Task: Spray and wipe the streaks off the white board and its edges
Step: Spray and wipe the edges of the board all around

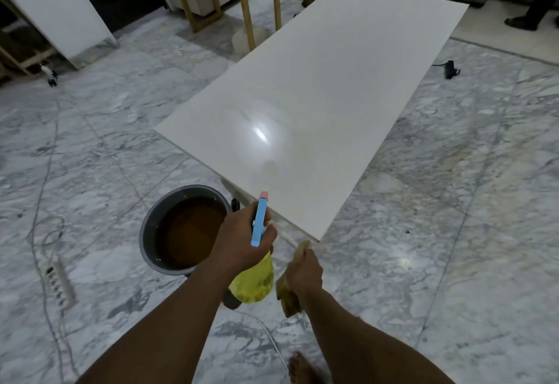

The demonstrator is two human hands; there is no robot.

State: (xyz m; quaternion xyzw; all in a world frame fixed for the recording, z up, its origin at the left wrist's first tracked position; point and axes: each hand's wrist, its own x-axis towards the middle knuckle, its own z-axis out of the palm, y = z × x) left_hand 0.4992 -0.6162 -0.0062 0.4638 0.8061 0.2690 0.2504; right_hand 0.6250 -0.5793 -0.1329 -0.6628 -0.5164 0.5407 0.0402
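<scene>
The white board (317,105) lies flat, just past both hands. The left hand (242,238) grips the spray bottle (257,262), aimed at its near corner. The right hand (302,274) squeezes a cloth (287,296). Spraying seems next; then wiping the streaks.

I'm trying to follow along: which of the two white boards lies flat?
The white board in the middle lies flat, raised off the floor; the other board, at far left, stands leaning on the floor.
</scene>
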